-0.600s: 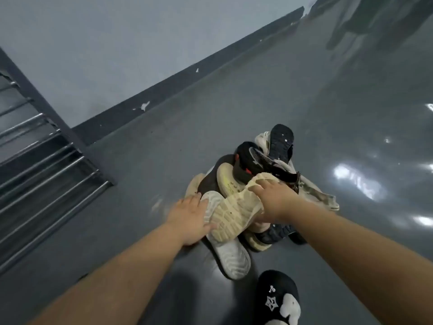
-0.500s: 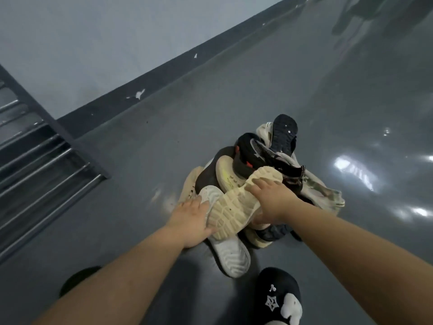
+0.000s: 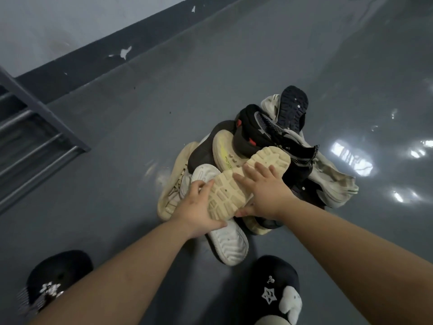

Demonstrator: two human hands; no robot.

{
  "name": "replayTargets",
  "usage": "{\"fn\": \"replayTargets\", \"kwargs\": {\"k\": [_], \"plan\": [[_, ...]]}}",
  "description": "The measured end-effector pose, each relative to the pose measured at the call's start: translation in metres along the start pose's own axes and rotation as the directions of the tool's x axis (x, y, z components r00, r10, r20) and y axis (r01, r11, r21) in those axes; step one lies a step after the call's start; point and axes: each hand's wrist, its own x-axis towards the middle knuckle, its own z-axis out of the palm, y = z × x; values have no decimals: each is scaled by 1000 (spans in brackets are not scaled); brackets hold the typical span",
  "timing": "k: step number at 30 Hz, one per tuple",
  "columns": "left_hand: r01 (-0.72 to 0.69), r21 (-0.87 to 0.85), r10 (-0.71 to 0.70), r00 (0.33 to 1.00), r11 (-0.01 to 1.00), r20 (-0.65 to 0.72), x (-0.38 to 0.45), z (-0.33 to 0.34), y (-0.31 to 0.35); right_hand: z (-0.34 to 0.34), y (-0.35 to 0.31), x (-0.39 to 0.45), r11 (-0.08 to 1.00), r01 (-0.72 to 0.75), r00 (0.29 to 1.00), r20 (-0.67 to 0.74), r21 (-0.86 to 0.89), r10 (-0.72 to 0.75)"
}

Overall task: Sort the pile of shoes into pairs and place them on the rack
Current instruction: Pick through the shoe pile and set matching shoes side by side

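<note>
So both hands are on the same shoe. It's a cream shoe (image 3: 243, 184) lying sole-up across the top front of the pile (image 3: 257, 160), its chunky tread facing the camera. The right hand (image 3: 264, 191) lies over the middle of the sole with fingers spread and pretty straight, and the thumb hooks under the near edge, so it has a loose grip on it. The left hand (image 3: 199, 207) holds the heel end, fingers curled over the sole's left edge and thumb along the bottom.

Under that shoe there's a white shoe (image 3: 227, 245), also sole-up, poking out toward the camera onto the floor (image 3: 140, 113). A tan shoe (image 3: 173, 184) lies on its side at the left of the pile, touching the white one. Behind the cream one sits a dark brown shoe with a pale sole (image 3: 222, 148), then a black mesh shoe (image 3: 264, 127) with red bits, and at the far end a black sole (image 3: 293, 106) sticks up. Beige shoes (image 3: 335, 179) spill out on the right side. Can't tell how many shoes there are in total, they're all tangled up.

The rack (image 3: 35, 132) is at the left edge, dark frame with metal bars, well apart from the pile.

At the bottom are 2 black slippers, the right slipper (image 3: 274, 292) with a star and a white fuzzy thing, the left slipper (image 3: 54, 280) partly hidden by the left arm.
</note>
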Motion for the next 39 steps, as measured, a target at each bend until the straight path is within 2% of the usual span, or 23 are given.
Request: {"fn": "replayTargets", "kwargs": {"k": [4,6,7,9,11,13,15,17,18,20,22,23,26,27,31,34,37,39], "plan": [[-29,-18,29,999,999,14,-6,-21,2,-12,-1,-3,998,3,1000,-28,65,-1],[-65,-23,65,998,998,4,-11,-50,8,-21,-6,-9,962,-7,997,-69,274,26],[-84,-16,84,996,996,-1,-14,-69,13,-27,-10,-14,900,-8,993,-101,437,58],[-72,-32,72,997,997,-12,-20,-112,23,-45,-21,-22,710,31,974,-180,703,136],[-31,-92,25,997,995,-66,-30,-154,30,-68,-35,-29,587,133,940,-290,799,181],[2,-169,-26,990,986,-141,-46,-189,29,-89,-57,-33,490,216,934,-325,845,148],[6,-301,-58,984,954,-167,-66,-211,17,-100,-82,-32,364,208,958,-263,908,110],[0,-404,-77,982,915,-174,-88,-219,-2,-101,-106,-26,169,89,989,-108,982,104],[4,-416,-90,978,909,-187,-96,-217,-16,-101,-116,-21,107,10,995,-20,994,98],[18,-437,-137,960,899,-243,-105,-207,-48,-100,-135,-10,65,-110,992,106,992,63],[24,-540,-204,940,841,-276,-109,-189,-80,-96,-156,1,35,-167,986,166,985,16],[28,-629,-243,935,777,-258,-110,-179,-93,-92,-166,8,27,-190,982,190,981,10],[10,-889,-350,921,458,-170,-109,-149,-125,-67,-195,29,31,-261,964,259,965,53],[12,-909,-379,911,417,-162,-107,-139,-135,-56,-202,36,36,-281,957,278,959,78],[63,-935,-474,872,350,-119,-101,-100,-165,-14,-222,50,63,-335,940,329,940,95],[137,-947,-540,841,289,-44,-101,-82,-183,14,-239,49,-4,-320,945,319,947,70],[231,-926,-560,828,299,26,-101,-73,-195,43,-254,56,-10,-309,942,307,951,134],[293,-902,-542,836,316,82,-100,-66,-201,59,-261,61,32,-321,934,310,947,177]]}}
